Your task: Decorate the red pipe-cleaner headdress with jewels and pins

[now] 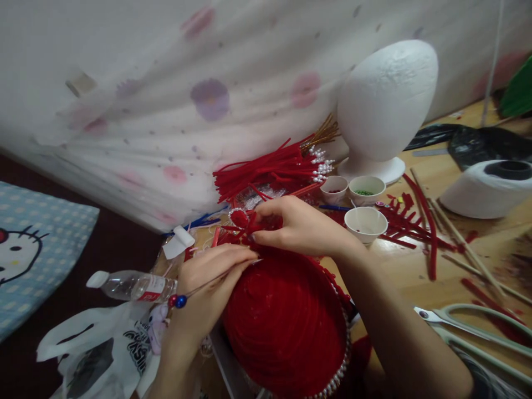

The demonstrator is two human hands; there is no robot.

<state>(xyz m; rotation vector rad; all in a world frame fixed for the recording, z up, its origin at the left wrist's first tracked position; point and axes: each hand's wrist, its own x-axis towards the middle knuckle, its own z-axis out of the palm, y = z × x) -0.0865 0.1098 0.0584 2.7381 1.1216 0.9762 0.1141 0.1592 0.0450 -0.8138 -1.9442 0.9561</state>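
Observation:
A rounded red velvety cap (286, 316) with a row of pearl beads along its right edge is in front of me. My left hand (211, 282) is closed at the cap's far left edge, fingers pressed together against it. A thin metal stick tipped with a blue bead (180, 301) and a red bead crosses over this hand toward the cap. My right hand (295, 227) is closed in a pinch above the cap's far edge, on a red ornament (240, 218) with a silvery beaded rim. Its fingers partly hide the ornament.
Behind lie a bundle of red stems (266, 169) with pearl tips, small white cups (366, 224) and a white foam head (386, 105). To the right are a thread cone (488, 191), sticks and scissors (457, 327). A plastic bottle (133, 285) and bag (95, 352) lie left.

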